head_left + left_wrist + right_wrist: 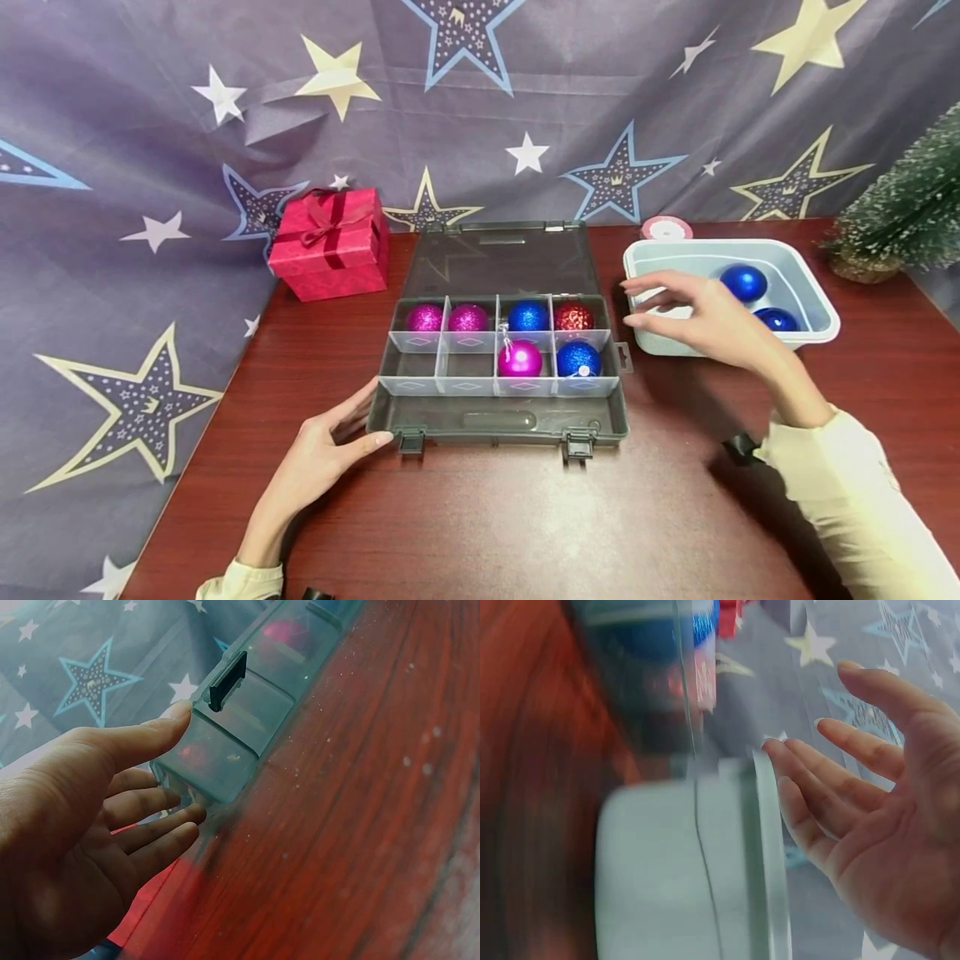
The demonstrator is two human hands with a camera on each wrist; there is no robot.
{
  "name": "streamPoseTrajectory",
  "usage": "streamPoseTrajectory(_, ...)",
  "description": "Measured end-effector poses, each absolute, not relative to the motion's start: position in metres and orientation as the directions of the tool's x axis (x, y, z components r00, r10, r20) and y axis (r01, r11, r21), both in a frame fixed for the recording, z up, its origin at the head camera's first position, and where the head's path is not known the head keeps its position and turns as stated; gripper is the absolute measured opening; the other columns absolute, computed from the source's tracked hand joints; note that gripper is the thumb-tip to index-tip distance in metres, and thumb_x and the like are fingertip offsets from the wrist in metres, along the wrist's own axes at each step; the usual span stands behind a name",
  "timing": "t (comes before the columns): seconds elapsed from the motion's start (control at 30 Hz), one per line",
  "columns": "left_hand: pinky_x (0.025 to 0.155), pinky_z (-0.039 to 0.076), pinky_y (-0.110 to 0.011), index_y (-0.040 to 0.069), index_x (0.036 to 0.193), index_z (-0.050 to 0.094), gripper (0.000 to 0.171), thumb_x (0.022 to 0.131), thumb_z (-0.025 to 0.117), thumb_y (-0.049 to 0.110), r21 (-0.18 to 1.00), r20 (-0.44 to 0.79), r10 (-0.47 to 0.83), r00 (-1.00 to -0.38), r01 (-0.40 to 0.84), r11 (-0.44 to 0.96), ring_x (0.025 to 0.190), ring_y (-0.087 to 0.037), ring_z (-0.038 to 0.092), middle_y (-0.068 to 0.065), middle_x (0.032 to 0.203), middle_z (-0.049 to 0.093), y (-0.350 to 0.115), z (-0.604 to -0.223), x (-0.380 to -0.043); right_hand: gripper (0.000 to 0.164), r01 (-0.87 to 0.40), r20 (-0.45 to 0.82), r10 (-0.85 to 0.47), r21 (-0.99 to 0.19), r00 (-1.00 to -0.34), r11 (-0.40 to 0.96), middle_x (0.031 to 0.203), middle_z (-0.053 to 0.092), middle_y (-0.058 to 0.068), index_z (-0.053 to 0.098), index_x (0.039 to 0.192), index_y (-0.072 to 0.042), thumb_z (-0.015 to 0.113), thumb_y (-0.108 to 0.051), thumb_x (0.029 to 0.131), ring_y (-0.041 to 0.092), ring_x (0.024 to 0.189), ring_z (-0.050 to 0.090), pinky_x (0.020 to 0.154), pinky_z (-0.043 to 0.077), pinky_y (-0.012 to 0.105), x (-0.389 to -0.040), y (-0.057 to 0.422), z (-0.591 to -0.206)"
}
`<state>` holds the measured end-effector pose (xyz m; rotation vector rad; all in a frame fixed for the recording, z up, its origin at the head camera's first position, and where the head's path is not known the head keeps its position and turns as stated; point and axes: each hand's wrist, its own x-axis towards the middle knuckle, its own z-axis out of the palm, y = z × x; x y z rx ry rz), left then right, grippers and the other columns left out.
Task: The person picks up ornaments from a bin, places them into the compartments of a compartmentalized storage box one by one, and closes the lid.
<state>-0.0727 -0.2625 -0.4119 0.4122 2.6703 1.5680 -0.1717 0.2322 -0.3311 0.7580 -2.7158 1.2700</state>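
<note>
Left hand [326,454] at the divided case [495,417], right hand [701,317] over the white tub [663,344]

The left hand touches the case's near left corner, thumb at the front beside a latch [411,441], the other fingers spread along the left side. The right hand hovers at the tub's left end, thumb and fingers apart, holding nothing.

The case sits mid-worktop [480,508], its lid [502,262] folded back to the far side. Its far row holds, left to right, two glittery magenta balls [467,319], a glittery blue ball [528,317] and a glittery red ball [573,317]. In the middle row, a smooth magenta ball [520,359] lies third from left, and another glittery blue ball [578,360] fourth.

Two smooth blue balls [743,283] lie in the tub's right part. Beyond stand a red gift box [330,250] far left and a small frosted tree [911,196] far right, before a star-patterned cloth [480,125].
</note>
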Motion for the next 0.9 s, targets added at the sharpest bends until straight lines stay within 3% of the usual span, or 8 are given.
streamPoseTrajectory(0.13,0.100,0.049,-0.017,0.012,0.155,0.048,0.072,0.092,0.082,0.015,0.862,0.118,0.233,-0.965,0.216,0.459,0.127,-0.025,0.060,-0.013,0.142,0.061,-0.263,-0.412,-0.073,0.038,-0.372,0.217,-0.317,-0.712,-0.923,0.596,0.116,0.074,0.006,0.070,0.131,-0.011,0.079,-0.012,0.093,0.000,0.095,0.068,0.074,0.052,0.013,-0.169,0.260,-0.332)
streamPoseTrajectory(0.3,0.100,0.049,-0.018,0.013,0.156,0.048,0.072,0.092,0.082,0.015,0.870,0.117,0.240,-0.964,0.216,0.443,0.128,-0.024,0.060,-0.012,0.143,0.061,-0.262,-0.412,-0.073,0.039,-0.305,0.193,-0.241,-0.702,-0.951,0.643,0.107,0.075,0.004,0.069,0.130,-0.006,0.079,-0.009,0.093,-0.004,0.088,0.066,0.068,0.049,0.012,-0.172,0.297,-0.337)
streamPoseTrajectory(0.47,0.100,0.049,-0.018,0.013,0.156,0.048,0.073,0.091,0.082,0.014,0.875,0.119,0.239,-0.964,0.216,0.433,0.127,-0.024,0.061,-0.012,0.142,0.061,-0.263,-0.412,-0.072,0.046,-0.200,0.091,-0.184,-0.624,-0.979,0.756,0.113,0.073,0.016,0.064,0.136,-0.003,0.077,-0.025,0.097,-0.008,0.085,0.061,0.065,0.047,0.012,-0.178,0.326,-0.340)
streamPoseTrajectory(0.6,0.101,0.049,-0.018,0.013,0.156,0.048,0.073,0.091,0.082,0.014,0.875,0.118,0.237,-0.964,0.214,0.434,0.128,-0.024,0.060,-0.011,0.143,0.061,-0.264,-0.412,-0.072,0.060,-0.139,0.032,-0.145,-0.550,-0.989,0.823,0.121,0.068,0.028,0.058,0.141,0.000,0.076,-0.036,0.096,0.021,0.098,0.071,0.065,0.045,0.012,-0.183,0.337,-0.341)
streamPoseTrajectory(0.7,0.101,0.048,-0.018,0.013,0.156,0.048,0.073,0.092,0.082,0.014,0.876,0.117,0.240,-0.964,0.214,0.433,0.129,-0.024,0.059,-0.011,0.143,0.060,-0.264,-0.412,-0.073,0.065,-0.136,0.039,-0.136,-0.524,-0.990,0.841,0.123,0.065,0.033,0.056,0.141,0.004,0.077,-0.037,0.095,0.047,0.107,0.067,0.064,0.043,0.012,-0.187,0.339,-0.344)
streamPoseTrajectory(0.73,0.101,0.048,-0.018,0.013,0.156,0.048,0.073,0.092,0.082,0.015,0.875,0.118,0.240,-0.963,0.215,0.433,0.129,-0.024,0.059,-0.010,0.144,0.060,-0.264,-0.412,-0.073,0.065,-0.137,0.045,-0.133,-0.517,-0.990,0.845,0.123,0.065,0.034,0.056,0.141,0.004,0.077,-0.037,0.095,0.049,0.108,0.066,0.065,0.044,0.014,-0.188,0.340,-0.345)
streamPoseTrajectory(0.8,0.101,0.048,-0.019,0.013,0.156,0.048,0.073,0.091,0.082,0.014,0.877,0.120,0.242,-0.963,0.217,0.428,0.129,-0.024,0.059,-0.010,0.144,0.060,-0.264,-0.413,-0.073,0.065,-0.146,0.067,-0.130,-0.501,-0.989,0.853,0.122,0.064,0.035,0.056,0.139,0.006,0.077,-0.035,0.094,0.051,0.108,0.066,0.071,0.051,0.023,-0.190,0.339,-0.347)
streamPoseTrajectory(0.9,0.101,0.049,-0.019,0.013,0.156,0.048,0.073,0.091,0.083,0.014,0.877,0.125,0.243,-0.962,0.222,0.426,0.128,-0.024,0.060,-0.010,0.143,0.060,-0.264,-0.414,-0.073,0.065,-0.161,0.088,-0.135,-0.483,-0.987,0.861,0.121,0.061,0.038,0.054,0.138,0.010,0.077,-0.033,0.095,0.055,0.108,0.063,0.084,0.056,0.050,-0.193,0.339,-0.349)
